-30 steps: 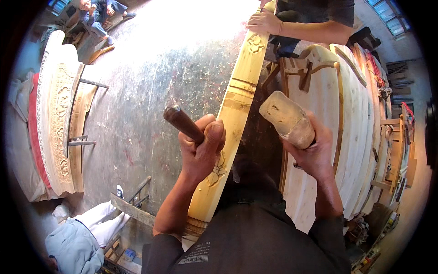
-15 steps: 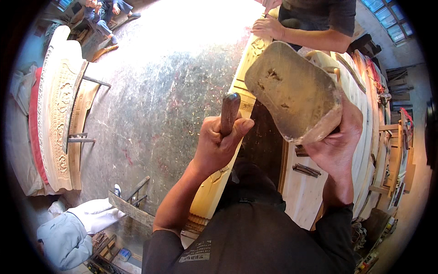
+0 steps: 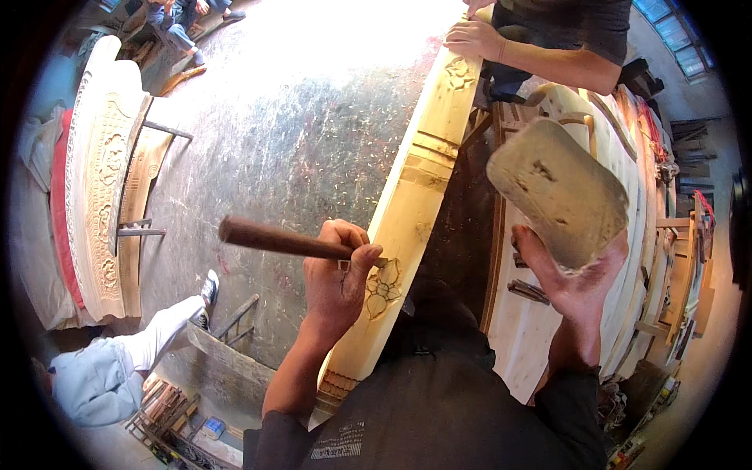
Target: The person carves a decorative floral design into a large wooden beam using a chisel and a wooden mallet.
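My left hand [image 3: 335, 286] is closed round a chisel with a long dark wooden handle [image 3: 274, 243]. The handle lies slanted out to the left, and the blade end is at a carved flower [image 3: 384, 290] on a long pale yellow wooden beam [image 3: 415, 176]. In my right hand [image 3: 576, 286] is a worn, blocky wooden mallet [image 3: 556, 192], raised to the right of the beam, apart from the chisel. Another person's hand [image 3: 470, 39] rests on the beam's far end, where a second flower [image 3: 458, 74] is carved; further grooved bands cross the middle.
Carved panels [image 3: 110, 196] lean on metal bars at left. Pale boards [image 3: 627, 305] stand at right, with several slim tools [image 3: 529, 290] on them. A seated person [image 3: 176, 35] is at top left, another in white trousers [image 3: 164, 329] at lower left, beside a bench [image 3: 227, 352].
My left hand has come toward me and left, the chisel handle swinging from upright to lying leftward. The mallet rose, then moved right and back. The lower-left person's legs have shifted.
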A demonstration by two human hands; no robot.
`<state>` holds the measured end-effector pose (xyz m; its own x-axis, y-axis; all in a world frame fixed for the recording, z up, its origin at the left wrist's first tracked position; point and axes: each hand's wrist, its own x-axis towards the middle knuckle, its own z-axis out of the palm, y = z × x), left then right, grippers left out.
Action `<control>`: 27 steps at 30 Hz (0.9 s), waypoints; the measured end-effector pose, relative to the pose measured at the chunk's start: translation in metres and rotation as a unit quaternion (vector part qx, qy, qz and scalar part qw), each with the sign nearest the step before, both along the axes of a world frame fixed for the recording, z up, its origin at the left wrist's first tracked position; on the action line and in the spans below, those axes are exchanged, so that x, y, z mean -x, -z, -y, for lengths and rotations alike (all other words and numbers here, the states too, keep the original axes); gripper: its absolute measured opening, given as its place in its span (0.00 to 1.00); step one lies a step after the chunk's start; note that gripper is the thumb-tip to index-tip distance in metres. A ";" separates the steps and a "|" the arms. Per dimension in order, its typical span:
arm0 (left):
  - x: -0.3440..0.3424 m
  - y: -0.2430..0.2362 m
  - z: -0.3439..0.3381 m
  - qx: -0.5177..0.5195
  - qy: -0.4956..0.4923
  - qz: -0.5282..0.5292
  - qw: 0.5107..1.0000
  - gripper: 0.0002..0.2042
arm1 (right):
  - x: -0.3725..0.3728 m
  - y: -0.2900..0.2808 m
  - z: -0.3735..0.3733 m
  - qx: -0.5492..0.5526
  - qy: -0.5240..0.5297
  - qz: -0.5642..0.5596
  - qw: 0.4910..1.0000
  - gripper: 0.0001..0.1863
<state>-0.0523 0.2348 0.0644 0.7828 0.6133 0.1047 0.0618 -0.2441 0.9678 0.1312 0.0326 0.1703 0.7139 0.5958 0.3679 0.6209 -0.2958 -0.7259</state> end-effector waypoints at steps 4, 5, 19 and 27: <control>0.014 0.000 -0.002 0.064 0.023 -0.029 0.997 0.09 | 0.001 0.024 0.020 0.040 0.055 -0.016 0.998 0.24; 0.017 0.001 -0.002 0.072 0.024 -0.040 0.996 0.09 | 0.002 0.030 0.023 0.036 0.057 -0.030 0.997 0.24; 0.032 0.015 0.004 0.096 0.025 -0.069 0.993 0.08 | 0.000 0.043 0.017 0.025 0.062 -0.127 0.990 0.20; 0.032 0.008 0.004 0.082 0.051 -0.089 0.991 0.07 | 0.003 0.045 0.018 0.056 0.080 -0.110 0.989 0.21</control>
